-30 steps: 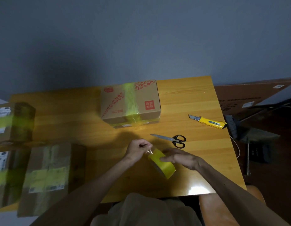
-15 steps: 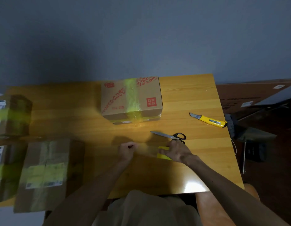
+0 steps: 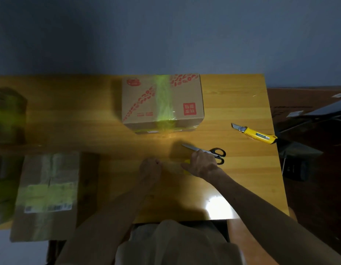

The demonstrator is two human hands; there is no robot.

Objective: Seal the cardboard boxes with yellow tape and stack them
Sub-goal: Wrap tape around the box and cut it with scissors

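Observation:
A cardboard box (image 3: 182,96) with red print and a yellow tape strip over its top stands at the middle back of the wooden table (image 3: 242,178). In front of it my right hand (image 3: 201,163) covers the yellow tape roll (image 3: 187,162), of which only a sliver shows. My left hand (image 3: 150,167) is closed on the free end of the tape, and a pale strip (image 3: 171,166) stretches between the two hands just above the table.
Black-handled scissors (image 3: 208,151) lie just behind my right hand. A yellow utility knife (image 3: 255,133) rests near the table's right edge. Taped boxes sit at the left: one (image 3: 47,196) at the front, another (image 3: 9,115) further back. A flat carton (image 3: 299,104) lies off the table's right.
The roll went down from its tilted, lifted pose to the table under my right hand. My left hand drew the tape end leftward, stretching a strip out.

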